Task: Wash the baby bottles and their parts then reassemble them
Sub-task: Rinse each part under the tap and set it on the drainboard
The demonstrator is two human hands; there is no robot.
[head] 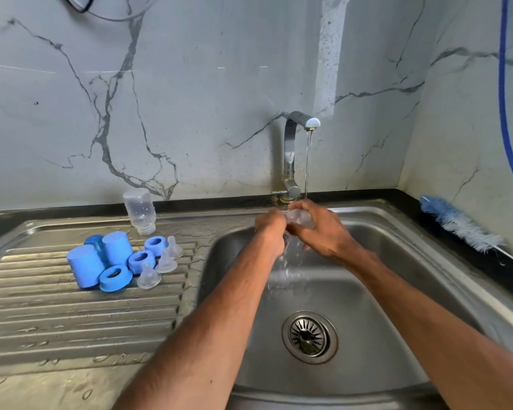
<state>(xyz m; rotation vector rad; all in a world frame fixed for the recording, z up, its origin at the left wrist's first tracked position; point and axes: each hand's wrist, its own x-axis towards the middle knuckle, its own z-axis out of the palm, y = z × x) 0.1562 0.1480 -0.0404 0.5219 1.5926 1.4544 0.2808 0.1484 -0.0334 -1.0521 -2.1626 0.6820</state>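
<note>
Right hand [323, 232] has its fingers curled round a clear bottle [298, 217], held over the sink [397, 291] directly under the stream from the tap [293, 155]. Left hand [271, 229] is curled against the bottle's other end and appears to grip it too; its fingertips are hidden. Water falls from below the hands into the basin.

Step in hand, by my reading: rinsing this bottle.

On the drainboard [71, 321], left of the sink: second bottle [139, 213] standing mouth-down, blue caps [85, 266], three blue rings [115, 278], three clear teats [148, 276]. All are loose and separate.

Brush [459, 223] lies on the surface right of the sink, well apart from the hands.

Next move, likely: tip the water out and stand the bottle mouth-down beside the other. That calls for a firm hold, since wet plastic is slippery. Reassembly not yet begun.
</note>
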